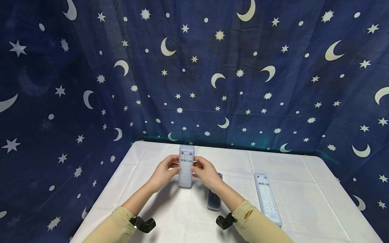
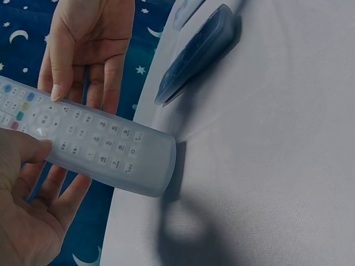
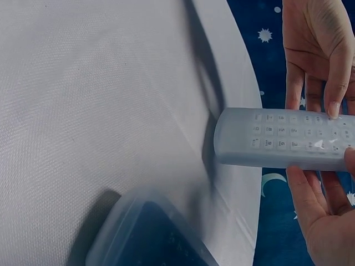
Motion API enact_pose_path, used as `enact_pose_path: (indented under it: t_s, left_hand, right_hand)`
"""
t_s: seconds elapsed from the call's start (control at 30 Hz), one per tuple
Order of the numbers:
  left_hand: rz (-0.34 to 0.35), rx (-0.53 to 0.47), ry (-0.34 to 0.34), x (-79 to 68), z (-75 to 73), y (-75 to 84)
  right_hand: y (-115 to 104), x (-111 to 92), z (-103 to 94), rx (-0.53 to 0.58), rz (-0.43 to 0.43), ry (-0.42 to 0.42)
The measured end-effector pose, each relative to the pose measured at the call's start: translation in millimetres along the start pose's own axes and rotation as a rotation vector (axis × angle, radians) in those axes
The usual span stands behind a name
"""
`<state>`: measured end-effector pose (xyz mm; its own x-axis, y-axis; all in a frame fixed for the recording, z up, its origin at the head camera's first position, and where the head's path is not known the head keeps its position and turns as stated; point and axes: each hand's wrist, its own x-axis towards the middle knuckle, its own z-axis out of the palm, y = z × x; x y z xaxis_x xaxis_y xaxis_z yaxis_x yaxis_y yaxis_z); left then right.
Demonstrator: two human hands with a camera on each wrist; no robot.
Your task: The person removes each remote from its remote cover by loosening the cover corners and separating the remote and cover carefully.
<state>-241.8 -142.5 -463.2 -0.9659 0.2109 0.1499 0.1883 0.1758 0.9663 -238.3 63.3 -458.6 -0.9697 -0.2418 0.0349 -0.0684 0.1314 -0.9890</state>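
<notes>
A white remote control (image 1: 186, 168) in a translucent sleeve is held upright over the far part of the table, its button side toward the head camera. My left hand (image 1: 164, 172) pinches its left edge, thumb in front and fingers behind. On the opposite edge my right hand (image 1: 208, 172) grips it the same way, as the right wrist view shows with the remote's lower end (image 3: 238, 136) pointing out over the table. A dark remote control (image 1: 214, 199), also sleeved, lies on the table beneath my right forearm, which covers part of it.
Farther right, another white sleeved remote control (image 1: 268, 199) lies on the white-covered table (image 1: 310, 195). A dark blue curtain (image 1: 200, 87) with moons and stars hangs behind and beside the table. Black cameras (image 1: 143, 224) are strapped to both wrists.
</notes>
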Motion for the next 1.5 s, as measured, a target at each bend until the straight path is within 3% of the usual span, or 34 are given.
enact_pose_path:
  t_s: [0.77,1.07,1.3,1.5]
  left_hand:
    - [-0.027,0.060,-0.036,-7.4,-5.3,-3.8]
    - [-0.054,0.009,-0.060,-10.6,-10.3,-2.6]
    - [-0.156,-0.022,-0.036,-13.3,-17.3,3.4]
    - [-0.346,-0.124,-0.016,-15.8,-24.3,8.3]
  right_hand:
    - [5,-5,1.9,-0.029,-0.019,-0.031]
    - [4,-7,2.9,-0.042,-0.035,-0.050]
    - [4,-7,3.8,-0.081,-0.017,-0.049]
    - [6,-9,3.5,-0.108,-0.015,-0.051]
